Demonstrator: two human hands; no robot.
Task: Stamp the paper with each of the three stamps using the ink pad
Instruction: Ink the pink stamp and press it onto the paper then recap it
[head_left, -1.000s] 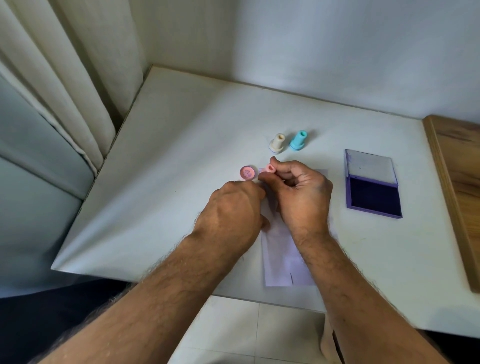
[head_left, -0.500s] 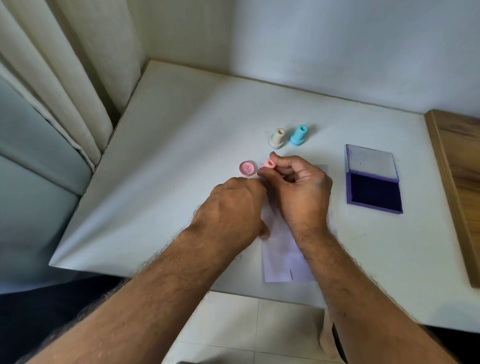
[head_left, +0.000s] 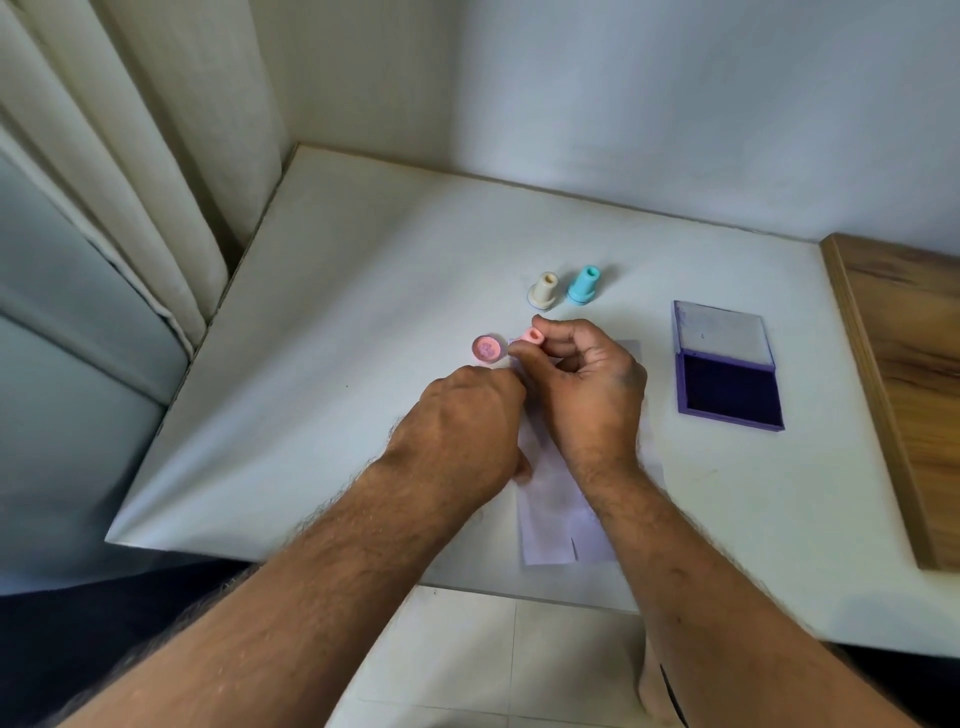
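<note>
My right hand pinches the pink stamp between thumb and fingers, above the far left corner of the pale paper. My left hand lies palm down on the paper's left edge, its fingertips hidden beside the right hand. A round pink cap lies on the table just left of the stamp. The cream stamp and the blue stamp stand upright side by side behind my hands. The purple ink pad sits open to the right, lid folded back.
The white table ends at a wall behind and a curtain at the left. A wooden board lies along the table's right side. Tiled floor shows below the near edge.
My hands have barely moved; the right hand still pinches the pink stamp, its fingers shifted slightly. The view has tilted a little.
</note>
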